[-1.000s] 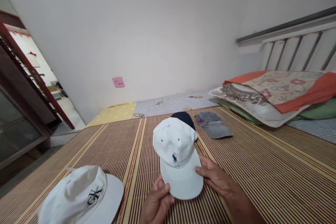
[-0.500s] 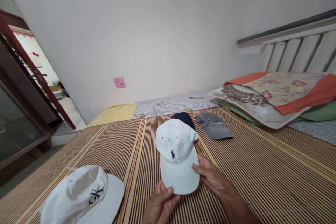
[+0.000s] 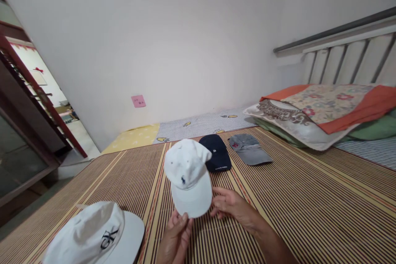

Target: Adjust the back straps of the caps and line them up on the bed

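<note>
A white cap (image 3: pixel 188 165) with a small dark blue emblem is raised above the striped mat, its brim toward me. My left hand (image 3: pixel 176 233) pinches the brim's front edge, thumb on top. Just right of the brim is my right hand (image 3: pixel 227 204), its fingers apart and holding nothing. Behind the white cap lies a navy cap (image 3: pixel 216 152), partly covered by it, and beside that a grey cap (image 3: pixel 250 148). A second white cap (image 3: pixel 95 233) with black "CK" letters rests at the lower left.
The striped mat (image 3: pixel 297 206) covers the bed. Folded bedding (image 3: pixel 334 105) lies at the right below a white headboard (image 3: pixel 349 60). A wall with a pink note (image 3: pixel 138 101) stands behind, and a doorway is at the far left.
The held white cap has moved left with my left hand, uncovering more of the navy cap. My right hand has let go of the brim.
</note>
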A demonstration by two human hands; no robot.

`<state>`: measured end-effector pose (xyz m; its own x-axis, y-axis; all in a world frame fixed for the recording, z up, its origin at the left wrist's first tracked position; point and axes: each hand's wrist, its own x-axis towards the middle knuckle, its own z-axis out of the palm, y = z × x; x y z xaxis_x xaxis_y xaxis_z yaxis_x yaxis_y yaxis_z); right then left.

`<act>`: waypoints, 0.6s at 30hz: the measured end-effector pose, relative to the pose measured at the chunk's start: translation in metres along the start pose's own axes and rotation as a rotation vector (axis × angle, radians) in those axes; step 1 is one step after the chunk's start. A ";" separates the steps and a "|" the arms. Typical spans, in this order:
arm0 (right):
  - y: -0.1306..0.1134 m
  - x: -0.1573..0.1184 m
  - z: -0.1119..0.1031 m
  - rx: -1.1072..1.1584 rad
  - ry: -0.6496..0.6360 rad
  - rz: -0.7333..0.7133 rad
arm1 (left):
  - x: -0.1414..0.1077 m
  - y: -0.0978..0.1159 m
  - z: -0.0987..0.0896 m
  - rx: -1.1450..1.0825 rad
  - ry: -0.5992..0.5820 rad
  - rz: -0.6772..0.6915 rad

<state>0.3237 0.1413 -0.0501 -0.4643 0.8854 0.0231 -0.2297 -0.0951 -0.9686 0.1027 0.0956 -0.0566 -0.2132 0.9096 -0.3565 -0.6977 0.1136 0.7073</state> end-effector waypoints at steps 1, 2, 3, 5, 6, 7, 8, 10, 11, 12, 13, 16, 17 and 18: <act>0.005 0.001 -0.003 -0.067 0.003 0.052 | 0.003 0.005 -0.001 -0.010 0.028 0.021; 0.009 0.001 -0.005 -0.124 0.011 0.097 | 0.007 0.011 -0.003 -0.017 0.043 0.043; 0.015 0.001 -0.007 -0.172 0.020 0.132 | 0.011 0.017 -0.005 -0.023 0.046 0.065; 0.024 0.001 -0.010 -0.243 0.037 0.171 | 0.020 0.028 -0.007 -0.031 0.018 0.113; 0.029 0.001 -0.012 -0.278 0.045 0.183 | 0.026 0.034 -0.007 -0.035 0.009 0.135; 0.032 0.001 -0.013 -0.309 0.051 0.194 | 0.031 0.040 -0.006 -0.041 0.009 0.150; 0.035 0.002 -0.014 -0.335 0.055 0.202 | 0.036 0.045 -0.004 -0.049 0.014 0.156; 0.038 0.003 -0.015 -0.368 0.055 0.210 | 0.048 0.054 0.002 -0.072 0.020 0.140; 0.039 0.004 -0.015 -0.380 0.053 0.213 | 0.055 0.058 0.006 -0.086 0.020 0.129; 0.039 0.005 -0.014 -0.391 0.055 0.215 | 0.062 0.061 0.011 -0.100 0.012 0.119; 0.038 0.005 -0.013 -0.401 0.060 0.216 | 0.070 0.064 0.016 -0.109 0.002 0.115; 0.032 0.003 -0.010 -0.419 0.075 0.226 | 0.097 0.070 0.033 -0.119 -0.016 0.099; 0.029 0.002 -0.009 -0.420 0.077 0.230 | 0.108 0.070 0.038 -0.122 -0.020 0.088; 0.027 0.001 -0.008 -0.421 0.078 0.236 | 0.118 0.071 0.043 -0.127 -0.021 0.077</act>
<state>0.3235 0.1430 -0.0781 -0.3932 0.8947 -0.2120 0.2471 -0.1192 -0.9616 0.0577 0.2287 -0.0226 -0.2558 0.9221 -0.2902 -0.7612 -0.0071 0.6485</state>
